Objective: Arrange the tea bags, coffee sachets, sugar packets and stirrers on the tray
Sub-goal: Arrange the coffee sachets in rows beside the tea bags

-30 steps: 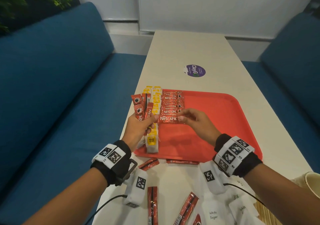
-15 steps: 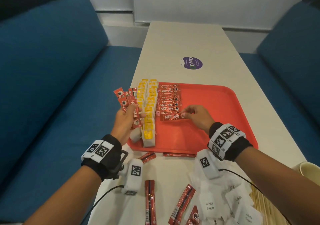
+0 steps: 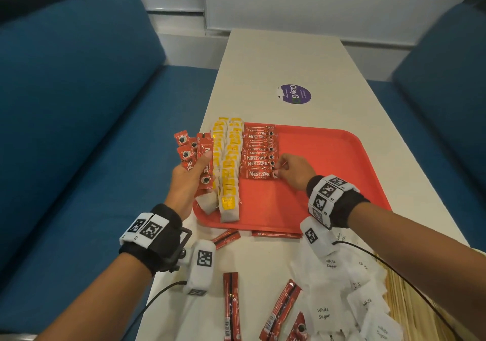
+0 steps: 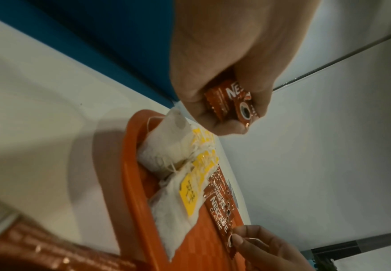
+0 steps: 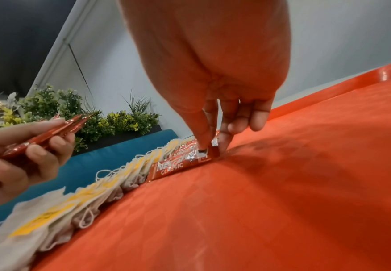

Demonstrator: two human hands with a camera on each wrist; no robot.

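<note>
On the left half of the red tray, a column of coffee sachets is being built beside two overlapping rows of tea bags. The nearest sachet lies flat at the near end of that column, and its right end is pinched between the thumb and fingers of the right hand, with fingertips pressed down at the tray floor. A fan of further sachets is gripped in the left hand, thumb curled across them, held above the tray's left edge.

To finish this step well, the nearest sachet is best squared so its long edge runs parallel to the one beyond it, with the same slight overlap and its left end just beside the tea bags rather than on top of them. A light press before release should keep it from sliding on the smooth tray. The next sachet can then be drawn from the fan without loosening the rest.

Still off the tray, near on the table, are loose sachets, white sugar packets and wooden stirrers; space to the right should be kept for them.
</note>
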